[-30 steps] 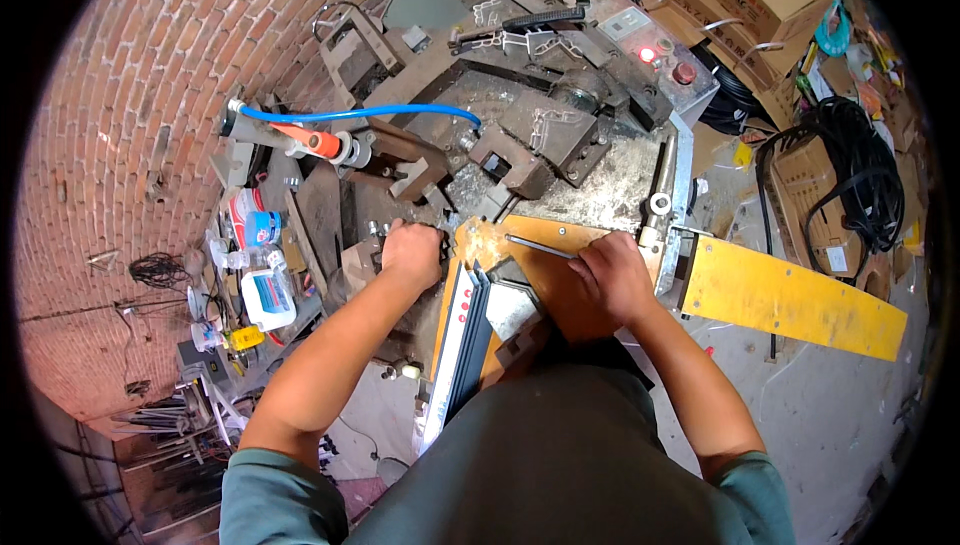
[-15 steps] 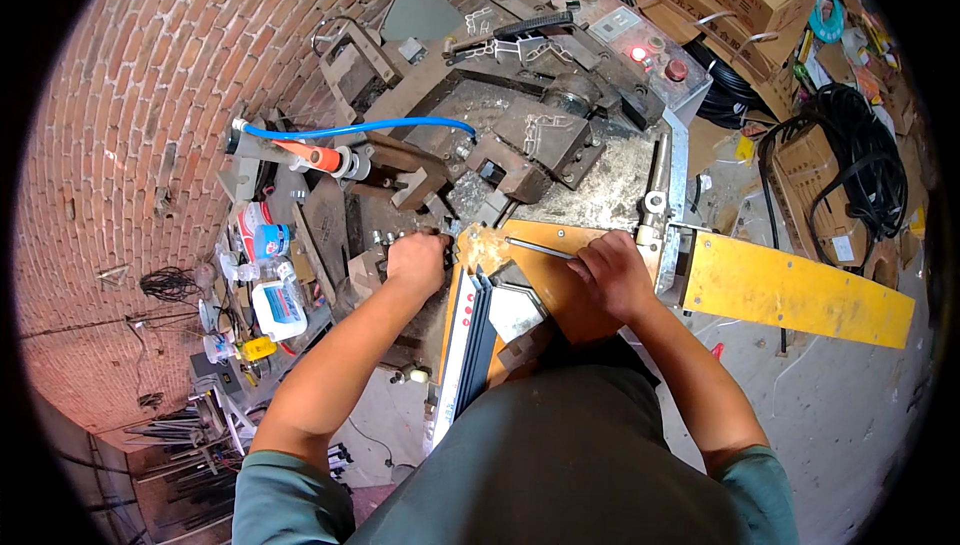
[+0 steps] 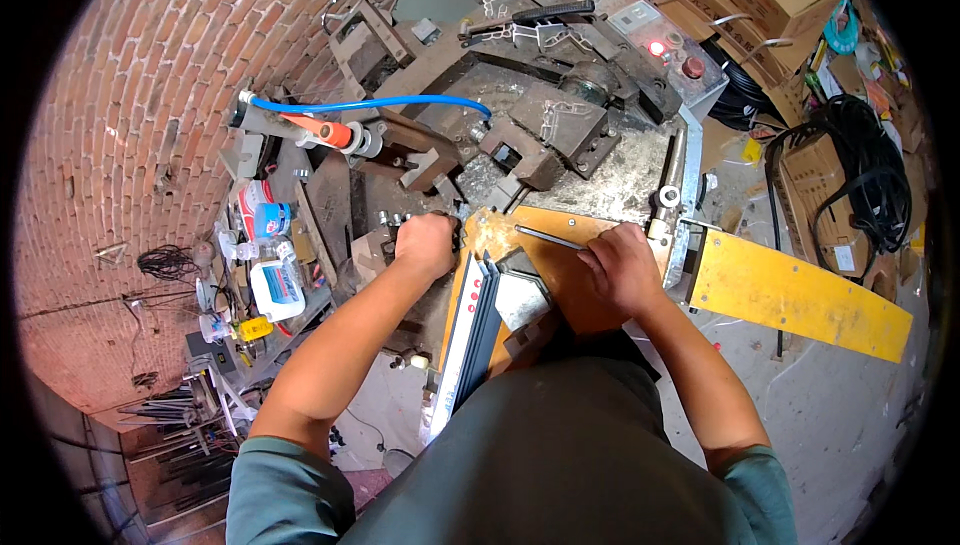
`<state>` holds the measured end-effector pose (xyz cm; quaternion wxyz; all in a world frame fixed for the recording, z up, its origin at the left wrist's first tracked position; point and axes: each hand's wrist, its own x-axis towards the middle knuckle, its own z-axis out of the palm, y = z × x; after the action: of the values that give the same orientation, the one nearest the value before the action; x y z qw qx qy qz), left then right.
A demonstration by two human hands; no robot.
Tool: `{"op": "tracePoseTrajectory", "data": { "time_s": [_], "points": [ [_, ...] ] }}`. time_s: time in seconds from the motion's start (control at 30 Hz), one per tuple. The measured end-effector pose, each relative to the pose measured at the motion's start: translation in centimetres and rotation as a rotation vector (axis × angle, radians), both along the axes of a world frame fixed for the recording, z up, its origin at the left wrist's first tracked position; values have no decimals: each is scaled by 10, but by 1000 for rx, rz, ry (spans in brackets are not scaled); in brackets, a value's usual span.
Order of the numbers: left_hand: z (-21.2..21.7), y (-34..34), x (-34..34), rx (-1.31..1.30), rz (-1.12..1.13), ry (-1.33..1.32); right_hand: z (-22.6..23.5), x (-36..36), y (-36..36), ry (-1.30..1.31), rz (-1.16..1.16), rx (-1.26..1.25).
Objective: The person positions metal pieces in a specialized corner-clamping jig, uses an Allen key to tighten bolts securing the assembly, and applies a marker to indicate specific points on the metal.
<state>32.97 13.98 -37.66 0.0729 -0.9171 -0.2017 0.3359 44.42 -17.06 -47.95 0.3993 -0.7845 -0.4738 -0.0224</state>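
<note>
Well, as I read it, this is a steadying and lining-up step at the machine (image 3: 530,160), with both hands working about the orange board (image 3: 575,290). Over that board runs a thin grey rod (image 3: 545,236), its right end pinched in the narrow grip of the right hand (image 3: 622,270), its free tip toward the worn patch (image 3: 490,232) at the board's far left corner. The left hand (image 3: 427,243) is curled up just left of that corner, beside metal fittings (image 3: 372,253); I cannot tell whether its grip holds anything. Along the board's left side lie dark profiles (image 3: 477,320). To my mind, the next move calls for a steady left hand and careful guiding of the rod's tip. Hard to make out: the rod's held end is under the fingers, whether the rod touches the board is unclear, and the person's torso (image 3: 520,445) hides the board's near part.
</note>
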Motion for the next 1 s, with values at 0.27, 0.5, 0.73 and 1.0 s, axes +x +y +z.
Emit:
{"op": "tracePoseTrajectory", "data": {
  "time_s": [0.27,0.5,0.73,1.0],
  "points": [
    [-1,-1,-5,-21,-41,-55,-11,1,-3,-18,6,-34],
    [43,-9,1,48,-168,29,-16,-1,1,-97,-13,4],
    [43,72,9,-59,217,-178,-3,2,0,-28,15,-36],
    [-52,156,17,-206,302,198,-3,2,-1,35,33,37]
  ]
}}
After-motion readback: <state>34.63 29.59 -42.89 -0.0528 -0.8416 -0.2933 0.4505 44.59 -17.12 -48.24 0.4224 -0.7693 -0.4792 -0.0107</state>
